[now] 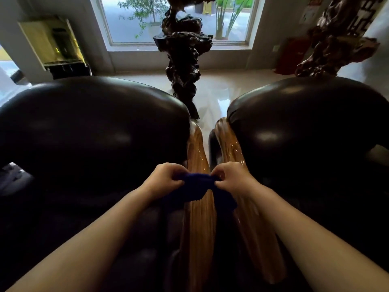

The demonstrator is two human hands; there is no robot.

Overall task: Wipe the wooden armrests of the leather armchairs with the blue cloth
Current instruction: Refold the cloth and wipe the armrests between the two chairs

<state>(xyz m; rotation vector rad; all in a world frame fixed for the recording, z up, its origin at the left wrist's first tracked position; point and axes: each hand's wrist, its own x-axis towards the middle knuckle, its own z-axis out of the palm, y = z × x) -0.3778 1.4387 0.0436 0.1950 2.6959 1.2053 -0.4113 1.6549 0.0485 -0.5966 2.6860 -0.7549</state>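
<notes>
Both hands pinch the cloth [197, 189] at lower centre: we see the left hand [163, 179] closed on its left end and the right hand [231, 178] closed on its right end, so that it hangs stretched between them. Below it run two glossy armrests, the left armrest [199, 218] and the right armrest [250, 218], side by side between the left chair [88, 133] and the right chair [311, 133]. Whether the cloth touches the wood we cannot tell; a dark carving [183, 60] stands before the window [130, 20] at upper centre.
</notes>
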